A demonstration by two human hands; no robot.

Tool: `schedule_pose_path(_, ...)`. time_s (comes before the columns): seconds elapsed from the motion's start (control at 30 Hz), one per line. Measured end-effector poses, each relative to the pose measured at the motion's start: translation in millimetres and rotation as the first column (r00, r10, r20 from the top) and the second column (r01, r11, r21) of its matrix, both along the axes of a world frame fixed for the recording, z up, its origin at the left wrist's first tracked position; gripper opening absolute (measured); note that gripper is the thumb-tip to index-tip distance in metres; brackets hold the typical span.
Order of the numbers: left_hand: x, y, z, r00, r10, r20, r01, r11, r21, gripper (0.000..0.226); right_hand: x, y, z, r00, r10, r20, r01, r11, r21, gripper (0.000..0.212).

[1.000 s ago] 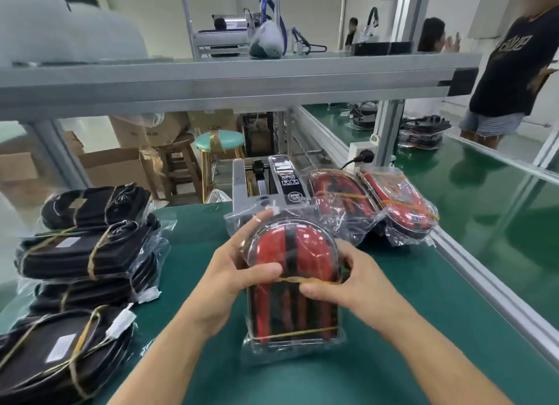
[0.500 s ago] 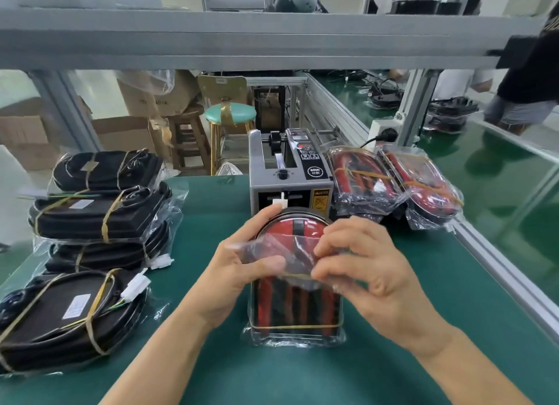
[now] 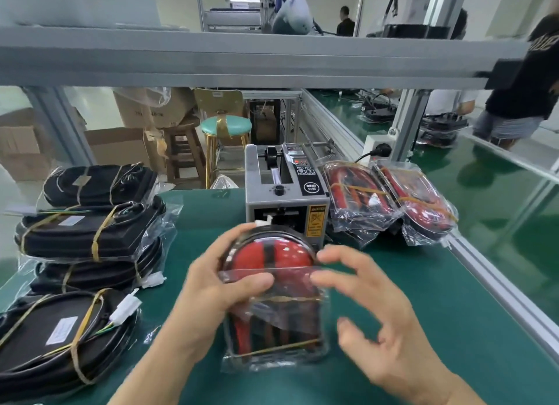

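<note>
A red and black cable bundle [image 3: 273,308] in a clear plastic bag, bound with rubber bands, stands on the green table [image 3: 408,299] in front of me. The bag's flap is folded down over its front. My left hand [image 3: 217,286] grips the bundle's upper left side, thumb pressing the flap. My right hand [image 3: 372,317] hovers just right of the bundle with fingers spread and loosely bent, blurred, holding nothing.
A grey tape dispenser machine [image 3: 286,193] stands right behind the bundle. Two bagged red bundles [image 3: 390,202] lie to its right. Several bagged black cable bundles [image 3: 87,244] are stacked at the left. A metal frame beam [image 3: 242,60] crosses overhead. People stand at the far right.
My right hand has let go of the bag flap and pulled away to the right. The flap now lies folded down over the bundle, held by my left thumb.
</note>
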State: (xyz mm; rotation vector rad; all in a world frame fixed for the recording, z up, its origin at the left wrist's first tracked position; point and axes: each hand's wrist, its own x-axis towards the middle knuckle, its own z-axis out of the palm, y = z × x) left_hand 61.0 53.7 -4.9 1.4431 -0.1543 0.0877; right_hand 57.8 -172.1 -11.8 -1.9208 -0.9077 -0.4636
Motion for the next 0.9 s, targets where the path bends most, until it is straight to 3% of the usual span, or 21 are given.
schedule_pose_path(0.07, -6, 24, -3, 0.997, 0.07, 0.016, -0.069, 0.997, -0.023, 0.078, 5, 8, 8, 0.95, -0.125, -0.287, 0.199, 0.948, 0.247, 0.034)
schedule_pose_path(0.1, -9, 33, -4, 0.997, 0.078, 0.027, -0.077, 0.997, -0.02, 0.08, 13, 15, 11, 0.881, -0.17, -0.442, 0.317, 0.906, 0.282, 0.027)
schedule_pose_path(0.17, -16, 42, -6, 0.996, 0.082, 0.035, -0.082, 0.997, -0.003, 0.083, 35, 29, 11, 0.705, -0.186, -0.685, 0.437, 0.874, 0.212, 0.017)
schedule_pose_path(0.23, -20, 42, -7, 0.991, 0.12, 0.054, -0.121, 0.992, 0.022, 0.082, 54, 46, 8, 0.547, -0.143, -0.825, 0.506, 0.841, 0.19, 0.009)
schedule_pose_path(0.3, -23, 40, -9, 0.984, 0.15, 0.092, -0.154, 0.987, 0.039, 0.078, 68, 63, 3, 0.467, -0.103, -0.878, 0.578, 0.787, 0.215, 0.006)
schedule_pose_path(0.47, -27, 30, -12, 0.96, 0.219, 0.173, -0.231, 0.972, 0.053, 0.071, 84, 91, 4, 0.398, -0.086, -0.913, 0.721, 0.644, 0.254, 0.003)
schedule_pose_path(0.73, -30, 23, -7, 0.955, 0.236, 0.177, -0.242, 0.97, 0.013, 0.066, 96, 110, 11, 0.33, -0.197, -0.923, 0.83, 0.527, 0.184, 0.01)
schedule_pose_path(0.9, -32, 22, -5, 0.954, 0.216, 0.21, -0.232, 0.971, 0.056, 0.067, 99, 114, 16, 0.251, -0.122, -0.96, 0.839, 0.522, 0.153, 0.025)
